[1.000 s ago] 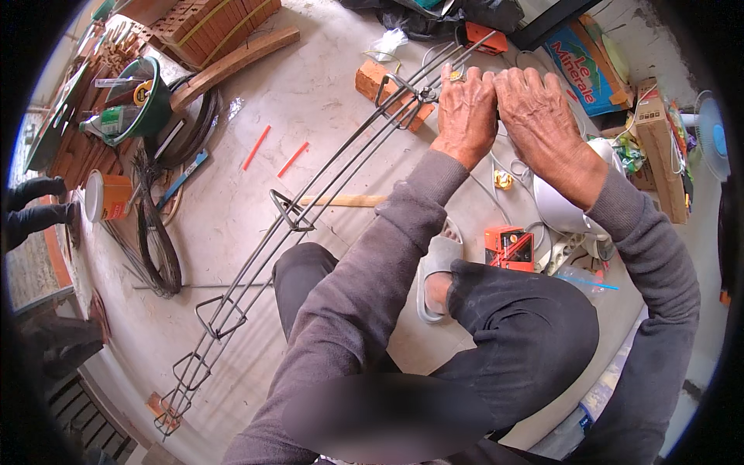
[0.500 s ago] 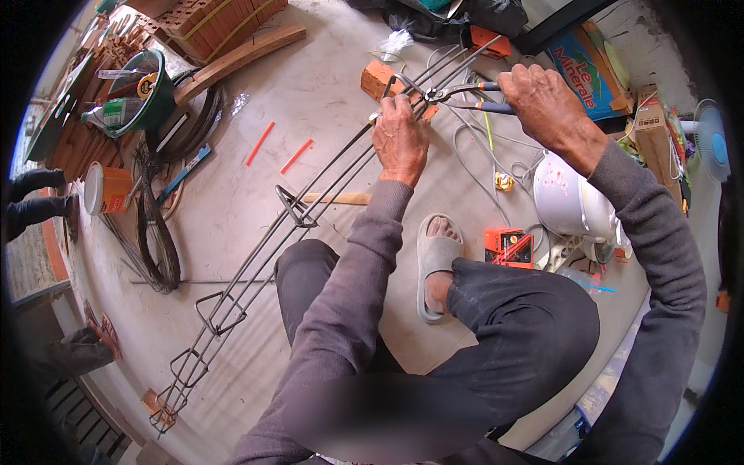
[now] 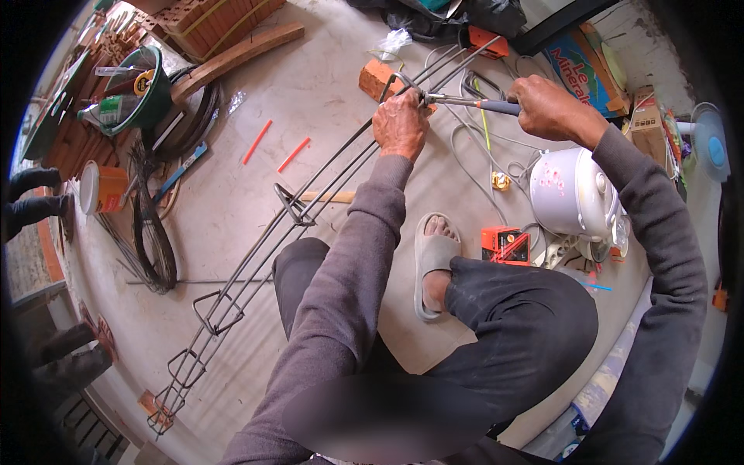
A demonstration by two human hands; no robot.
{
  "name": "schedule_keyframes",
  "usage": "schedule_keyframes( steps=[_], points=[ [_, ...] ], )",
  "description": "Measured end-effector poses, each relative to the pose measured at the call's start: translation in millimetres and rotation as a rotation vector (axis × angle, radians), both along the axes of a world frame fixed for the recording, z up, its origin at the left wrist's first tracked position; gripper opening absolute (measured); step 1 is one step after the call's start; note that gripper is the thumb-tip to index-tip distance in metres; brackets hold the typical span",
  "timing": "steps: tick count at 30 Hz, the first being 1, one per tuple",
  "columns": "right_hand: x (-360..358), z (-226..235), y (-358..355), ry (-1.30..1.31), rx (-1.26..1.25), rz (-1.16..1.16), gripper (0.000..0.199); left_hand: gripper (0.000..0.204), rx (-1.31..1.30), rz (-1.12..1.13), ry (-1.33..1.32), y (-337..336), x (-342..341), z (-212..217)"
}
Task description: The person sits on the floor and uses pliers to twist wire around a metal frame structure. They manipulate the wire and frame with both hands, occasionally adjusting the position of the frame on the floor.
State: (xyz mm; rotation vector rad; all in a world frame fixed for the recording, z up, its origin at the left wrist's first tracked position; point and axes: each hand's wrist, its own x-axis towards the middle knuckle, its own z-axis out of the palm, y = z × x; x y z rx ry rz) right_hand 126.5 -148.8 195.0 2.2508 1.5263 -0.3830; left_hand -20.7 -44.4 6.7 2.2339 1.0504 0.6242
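Observation:
A long cage of steel rods with bent square stirrups (image 3: 293,206) runs diagonally from the lower left to the upper middle. My left hand (image 3: 400,124) is closed around its rods beside a stirrup near the far end. In my right hand (image 3: 554,110) are pincers (image 3: 465,101) with dark handles, gripped from the right. Their jaws meet the cage just right of my left fingers; whatever they bite on is too small to make out. An orange brick (image 3: 373,76) lies under this far end, and another brick (image 3: 150,402) is at the near end.
Right of my sandalled foot stand an orange-black box (image 3: 505,245) and a white rice cooker (image 3: 564,192), with loose cables around them. A wire coil (image 3: 159,248), an orange bucket (image 3: 105,188) and a green basin (image 3: 149,97) are at left. Another person's legs (image 3: 39,205) show at the left edge.
The pincers have turned, and their handles, spread apart before, now line up together. My right hand has rotated and shifted slightly down and right. The left hand keeps its hold.

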Motion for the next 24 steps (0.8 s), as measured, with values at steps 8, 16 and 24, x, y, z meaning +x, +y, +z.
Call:
schedule_keyframes(
  steps=[8,16,24],
  points=[
    [2.1,11.4,3.5,0.439,-0.132,-0.418,0.021,0.028,-0.039,0.001,0.001,3.0,0.7,-1.6],
    [12.3,4.6,-4.0,0.702,-0.163,-0.548,0.029,0.025,-0.056,-0.023,-0.003,4.1,-0.1,-1.9],
    [8.2,12.3,2.5,0.596,-0.179,-0.591,0.032,0.056,0.44,-0.047,-0.293,-56.3,2.4,-1.5]
  ],
)
